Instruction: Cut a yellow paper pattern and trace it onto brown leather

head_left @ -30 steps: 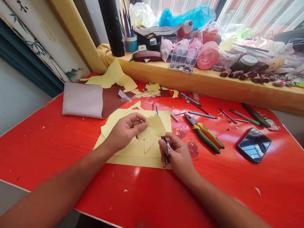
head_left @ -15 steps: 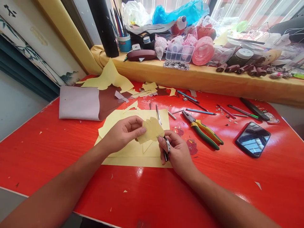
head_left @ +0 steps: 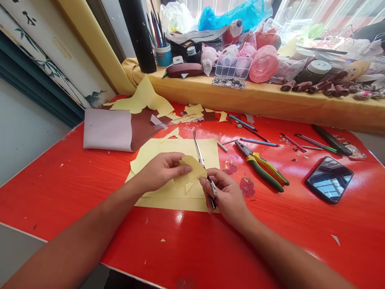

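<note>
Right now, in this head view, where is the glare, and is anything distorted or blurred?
Head view: daylight through the window looks blown out at top right; the glossy red tabletop shows a white glare patch; the phone screen mirrors bright light; wide-angle bowing curves the table edges; the scissors show no obvious motion blur.

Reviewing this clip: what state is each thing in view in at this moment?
Left hand: pinching a cut yellow paper piece.
Right hand: gripping scissors by the handles, blades pointing past the piece.
Yellow paper sheet: flat beneath the hands.
Pliers: lying on the red table.
Phone: face up, screen dark and reflective.
Clear compartment box: lid on, resting on the ledge.
</note>
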Motion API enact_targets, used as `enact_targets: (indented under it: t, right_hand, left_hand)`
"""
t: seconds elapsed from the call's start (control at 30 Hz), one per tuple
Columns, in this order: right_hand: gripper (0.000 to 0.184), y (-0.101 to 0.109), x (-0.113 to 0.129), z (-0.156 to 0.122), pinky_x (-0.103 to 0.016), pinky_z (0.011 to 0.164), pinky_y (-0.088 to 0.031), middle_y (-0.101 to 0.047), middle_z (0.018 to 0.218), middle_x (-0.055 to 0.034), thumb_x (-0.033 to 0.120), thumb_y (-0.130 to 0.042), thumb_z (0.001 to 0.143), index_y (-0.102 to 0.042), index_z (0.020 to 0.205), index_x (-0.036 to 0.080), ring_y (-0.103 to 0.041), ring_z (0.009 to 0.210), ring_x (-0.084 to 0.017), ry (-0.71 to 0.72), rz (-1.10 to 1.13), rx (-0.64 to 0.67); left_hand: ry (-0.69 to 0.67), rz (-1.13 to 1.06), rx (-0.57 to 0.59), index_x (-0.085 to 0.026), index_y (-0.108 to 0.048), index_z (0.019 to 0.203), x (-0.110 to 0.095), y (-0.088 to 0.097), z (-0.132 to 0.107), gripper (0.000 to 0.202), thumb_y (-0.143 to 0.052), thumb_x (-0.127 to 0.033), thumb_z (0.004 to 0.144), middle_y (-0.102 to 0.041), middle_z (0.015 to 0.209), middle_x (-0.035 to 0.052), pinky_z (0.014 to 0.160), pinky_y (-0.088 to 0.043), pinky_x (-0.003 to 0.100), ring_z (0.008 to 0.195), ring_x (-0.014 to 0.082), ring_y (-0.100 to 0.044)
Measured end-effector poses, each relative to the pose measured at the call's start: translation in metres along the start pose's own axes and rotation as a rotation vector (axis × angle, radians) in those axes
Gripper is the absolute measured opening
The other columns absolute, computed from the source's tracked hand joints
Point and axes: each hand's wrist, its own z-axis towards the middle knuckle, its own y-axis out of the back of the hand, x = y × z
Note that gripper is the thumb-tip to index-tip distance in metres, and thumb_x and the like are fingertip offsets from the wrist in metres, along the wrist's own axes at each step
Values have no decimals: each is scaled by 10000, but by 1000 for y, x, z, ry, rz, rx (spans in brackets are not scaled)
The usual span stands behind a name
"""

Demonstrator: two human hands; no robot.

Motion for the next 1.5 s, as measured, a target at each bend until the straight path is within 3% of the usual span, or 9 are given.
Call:
enact_targets:
  t: [0.27, 0.83, 1.1, 1.5]
  right_hand:
    - [324, -1, 2, 1, -218, 340, -439, -532, 481, 127, 501, -836, 849, -671, 927, 233, -493, 321, -102, -23, 18, -3]
    - [310, 1, 2, 0, -194, 308, -404, -503, 503, 127, 501, -815, 849, -688, 912, 225, -484, 314, -90, -22, 26, 17]
    - [341, 0, 3, 1, -193, 314, -396, -503, 536, 125, 531, -804, 860, -695, 951, 221, -512, 322, -92, -7, 22, 24]
    - [336, 1, 2, 1, -211, 337, -420, -533, 530, 119, 524, -803, 873, -673, 965, 229, -508, 343, -103, -1, 4, 20]
  left_hand:
    - [-19, 14, -26, -179, -805, 919, 0, 4, 0, 307, -869, -469, 839, -764, 848, 49, 645, -567, 258, 734, 171, -690]
    - [-46, 12, 11, -195, -820, 940, -6, 11, -4, 255, -872, -426, 844, -797, 906, 58, 656, -591, 262, 783, 189, -730]
    - [-36, 33, -38, -202, -811, 958, -7, 12, -5, 290, -862, -465, 848, -804, 928, 66, 657, -595, 277, 797, 208, -741]
    - [0, 63, -3, -192, -798, 973, -3, 13, -3, 323, -841, -492, 860, -778, 880, 59, 654, -588, 289, 764, 201, -716]
